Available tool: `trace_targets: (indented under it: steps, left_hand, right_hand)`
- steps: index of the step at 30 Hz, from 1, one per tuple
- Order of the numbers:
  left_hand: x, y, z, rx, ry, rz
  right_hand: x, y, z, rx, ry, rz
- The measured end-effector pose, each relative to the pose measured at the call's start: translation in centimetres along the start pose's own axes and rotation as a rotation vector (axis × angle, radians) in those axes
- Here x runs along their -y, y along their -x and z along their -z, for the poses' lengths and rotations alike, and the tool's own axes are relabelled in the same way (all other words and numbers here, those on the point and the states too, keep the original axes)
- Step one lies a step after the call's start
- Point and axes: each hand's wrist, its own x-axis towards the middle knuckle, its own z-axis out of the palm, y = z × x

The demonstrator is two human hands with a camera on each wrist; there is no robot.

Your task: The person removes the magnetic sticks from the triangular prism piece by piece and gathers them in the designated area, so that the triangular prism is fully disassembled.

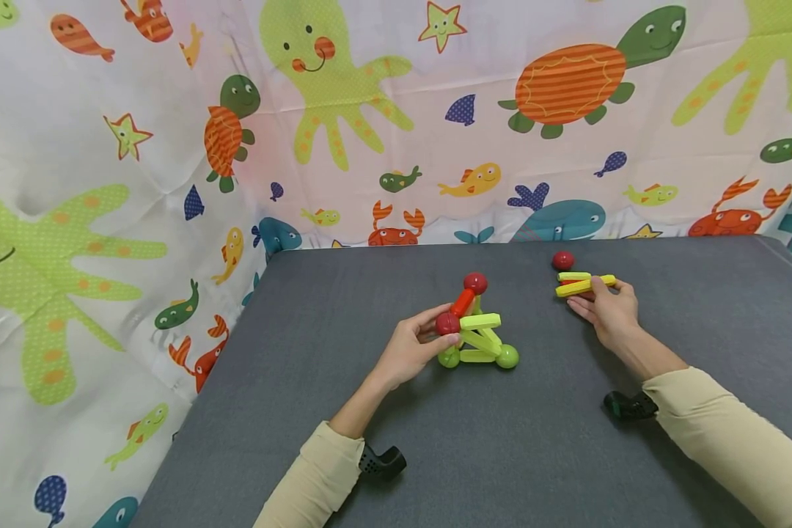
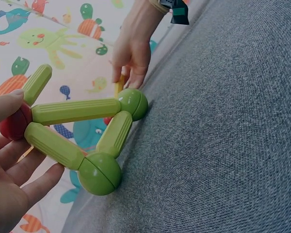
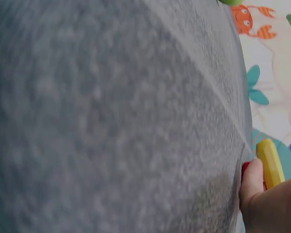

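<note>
Just beyond the left hand's fingertips stands a toy frame [image 1: 480, 342] of chunky rods and glossy balls, and that left hand [image 1: 405, 352] pinches one of its red balls [image 1: 447, 323] between thumb and fingers. Two green balls [image 1: 507, 356] sit low, one right below the fingers and one farther toward the right hand, with a lime rod [image 1: 478, 356] joining them sideways. A second red ball [image 1: 475, 283] tops the frame, past the fingertips; a red rod [image 1: 463, 302] slants up to it, away from the person. One more lime rod [image 1: 479, 321] runs from the pinched ball, its free end aimed toward the right hand's side. Seen from the left wrist, the rods are lengthwise grooved and the green balls carry a seam round the middle. Whether these touch the grey table [image 1: 501, 447] is hard to tell.

Well apart from the left, the right hand [image 1: 612, 317] pinches a yellow rod [image 1: 573, 290], faceted, its long axis nearly sideways and its free end pointing leftward. Just behind lie a light green rod [image 1: 574, 276] and a partly hidden red one. Beyond the right hand's fingers rests a loose red ball [image 1: 563, 261].
</note>
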Motion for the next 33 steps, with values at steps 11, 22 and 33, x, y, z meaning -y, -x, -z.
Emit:
trace_targets:
  steps: [11, 22, 33]
  left_hand:
    - [0.1, 0.0, -0.1, -0.003, -0.004, -0.002]
    - [-0.3, 0.0, 0.0, -0.005, -0.014, 0.0]
    - [-0.4, 0.1, 0.0, -0.007, -0.021, -0.004]
  right_hand:
    - [0.5, -0.5, 0.7, -0.108, 0.078, -0.076]
    - [0.9, -0.8, 0.7, -0.159, 0.263, -0.11]
    - [1.0, -0.9, 0.7, -0.076, 0.34, -0.132]
